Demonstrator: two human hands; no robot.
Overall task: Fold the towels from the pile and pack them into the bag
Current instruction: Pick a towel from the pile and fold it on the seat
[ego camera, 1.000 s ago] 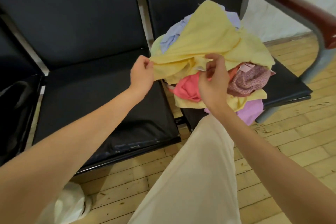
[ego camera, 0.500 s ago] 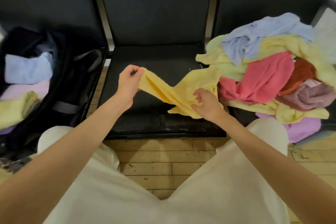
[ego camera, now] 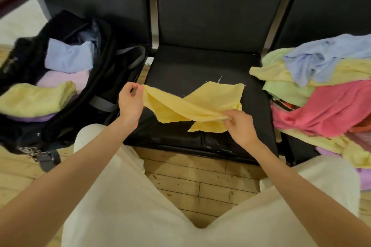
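My left hand [ego camera: 130, 104] pinches one corner of the yellow towel [ego camera: 197, 104], my right hand [ego camera: 240, 126] grips its bunched edge; it hangs twisted over the middle black seat [ego camera: 176, 68]. Open black bag [ego camera: 112, 70] lies left, towel pile [ego camera: 325, 94] right.

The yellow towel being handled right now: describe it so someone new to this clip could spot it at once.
Find the middle black chair seat, between the bag and the pile. Above it the yellow towel stretches between the left hand and right hand. It alone is held up, unfolded.
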